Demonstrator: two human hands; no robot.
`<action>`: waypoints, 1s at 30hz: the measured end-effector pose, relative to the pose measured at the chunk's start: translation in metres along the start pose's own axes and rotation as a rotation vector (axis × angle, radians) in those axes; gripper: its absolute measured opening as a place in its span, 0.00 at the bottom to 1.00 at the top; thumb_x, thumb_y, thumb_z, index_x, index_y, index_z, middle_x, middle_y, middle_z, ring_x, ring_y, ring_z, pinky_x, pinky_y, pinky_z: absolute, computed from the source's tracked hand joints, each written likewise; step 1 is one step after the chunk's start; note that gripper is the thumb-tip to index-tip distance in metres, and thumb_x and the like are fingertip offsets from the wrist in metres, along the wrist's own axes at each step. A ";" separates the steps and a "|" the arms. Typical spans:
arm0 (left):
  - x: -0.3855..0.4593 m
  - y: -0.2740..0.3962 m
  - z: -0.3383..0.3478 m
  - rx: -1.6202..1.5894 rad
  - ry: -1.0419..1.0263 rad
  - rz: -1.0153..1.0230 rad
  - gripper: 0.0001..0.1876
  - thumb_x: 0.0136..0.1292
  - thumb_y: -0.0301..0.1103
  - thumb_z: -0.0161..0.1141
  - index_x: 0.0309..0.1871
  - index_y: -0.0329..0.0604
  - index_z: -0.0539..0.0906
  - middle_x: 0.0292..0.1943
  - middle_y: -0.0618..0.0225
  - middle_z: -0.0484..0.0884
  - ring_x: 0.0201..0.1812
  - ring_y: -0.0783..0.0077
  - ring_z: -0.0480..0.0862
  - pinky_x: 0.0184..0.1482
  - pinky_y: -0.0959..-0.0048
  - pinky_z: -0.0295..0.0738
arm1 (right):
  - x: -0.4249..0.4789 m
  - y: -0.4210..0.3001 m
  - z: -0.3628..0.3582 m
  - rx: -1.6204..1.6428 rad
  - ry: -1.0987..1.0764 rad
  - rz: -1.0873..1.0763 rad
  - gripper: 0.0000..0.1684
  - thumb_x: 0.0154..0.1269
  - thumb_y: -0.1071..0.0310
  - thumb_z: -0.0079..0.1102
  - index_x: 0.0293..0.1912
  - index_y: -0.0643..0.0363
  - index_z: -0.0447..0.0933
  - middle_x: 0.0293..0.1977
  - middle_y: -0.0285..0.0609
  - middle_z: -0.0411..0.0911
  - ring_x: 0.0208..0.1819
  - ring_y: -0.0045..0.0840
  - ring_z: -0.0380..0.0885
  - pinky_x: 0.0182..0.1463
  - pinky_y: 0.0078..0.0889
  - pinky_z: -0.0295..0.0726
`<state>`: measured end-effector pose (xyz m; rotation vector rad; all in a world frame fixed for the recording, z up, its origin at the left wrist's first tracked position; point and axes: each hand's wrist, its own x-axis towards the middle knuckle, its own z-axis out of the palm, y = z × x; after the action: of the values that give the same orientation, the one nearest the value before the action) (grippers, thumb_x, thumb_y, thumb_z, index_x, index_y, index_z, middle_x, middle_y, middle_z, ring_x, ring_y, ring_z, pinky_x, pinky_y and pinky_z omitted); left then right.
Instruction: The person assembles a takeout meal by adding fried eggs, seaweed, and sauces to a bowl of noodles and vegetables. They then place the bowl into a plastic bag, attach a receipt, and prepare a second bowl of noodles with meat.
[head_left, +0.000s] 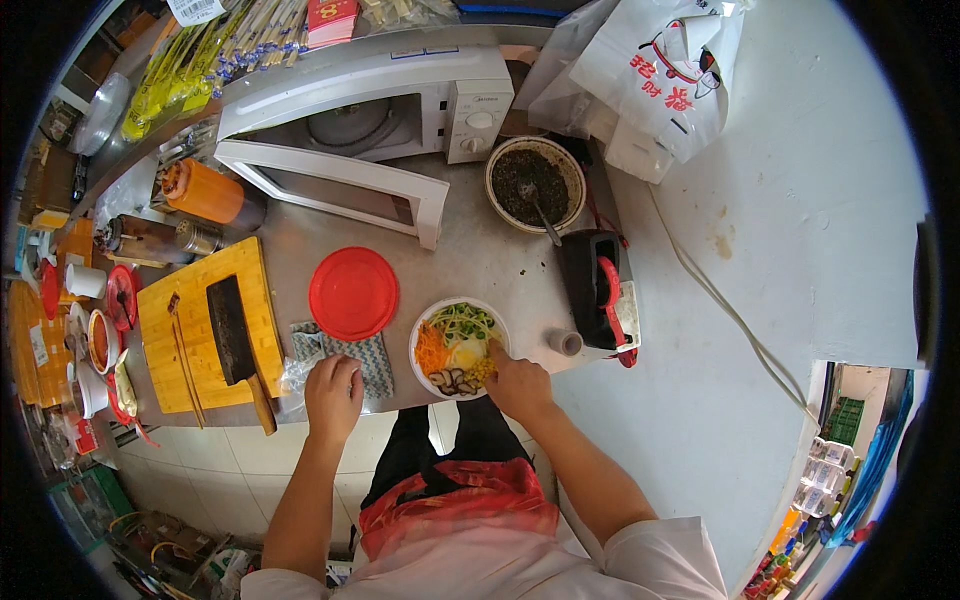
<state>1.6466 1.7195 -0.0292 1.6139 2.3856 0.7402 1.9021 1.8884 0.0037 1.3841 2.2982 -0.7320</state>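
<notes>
A round white bowl (415, 352) stands near the counter's front edge. Shredded carrot (433, 346), green sprouts (465, 321), yellow corn (480, 370), sliced mushrooms (453, 382) and what looks like an egg (466, 352) fill it. At its right rim is my right hand (520, 382), index finger stretched out over the food's edge and the other fingers curled. My left hand (332, 394), fingers bent, hovers by a patterned cloth (379, 367). Crumpled clear plastic (297, 375) shows beside it; whether my fingers hold it is hidden. A red round lid (354, 292) lies behind the cloth.
A cleaver (230, 330) and chopsticks (187, 367) lie on a wooden board (157, 307), the handle overhanging the edge. A microwave (480, 112) has its door (337, 191) ajar. Right are a bowl of dark food (525, 176) with a spoon, a black appliance (589, 292) and a small cup (564, 342).
</notes>
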 end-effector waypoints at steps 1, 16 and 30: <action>-0.006 0.000 -0.001 -0.017 -0.012 -0.013 0.10 0.55 0.23 0.67 0.41 0.41 0.83 0.43 0.61 0.82 0.45 0.53 0.82 0.49 0.58 0.77 | 0.001 0.000 0.000 0.003 0.013 -0.015 0.34 0.61 0.61 0.56 0.67 0.54 0.70 0.26 0.58 0.82 0.31 0.52 0.84 0.42 0.56 0.83; -0.027 -0.007 0.009 -0.106 -0.054 -0.233 0.10 0.56 0.25 0.67 0.41 0.40 0.82 0.42 0.57 0.82 0.46 0.50 0.82 0.50 0.58 0.77 | -0.005 -0.012 -0.006 0.170 0.382 -0.161 0.07 0.65 0.61 0.63 0.38 0.53 0.78 0.25 0.47 0.83 0.25 0.43 0.83 0.30 0.48 0.82; -0.056 -0.031 0.036 -0.057 -0.225 -0.287 0.17 0.57 0.27 0.61 0.51 0.41 0.82 0.53 0.50 0.80 0.56 0.45 0.78 0.60 0.54 0.74 | 0.047 -0.143 0.102 -0.289 0.015 -0.860 0.11 0.63 0.66 0.55 0.36 0.59 0.83 0.42 0.46 0.78 0.42 0.40 0.85 0.37 0.45 0.87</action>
<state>1.6578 1.6708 -0.0832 1.2240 2.3384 0.5356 1.7577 1.8051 -0.0681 0.2319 2.8456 -0.5576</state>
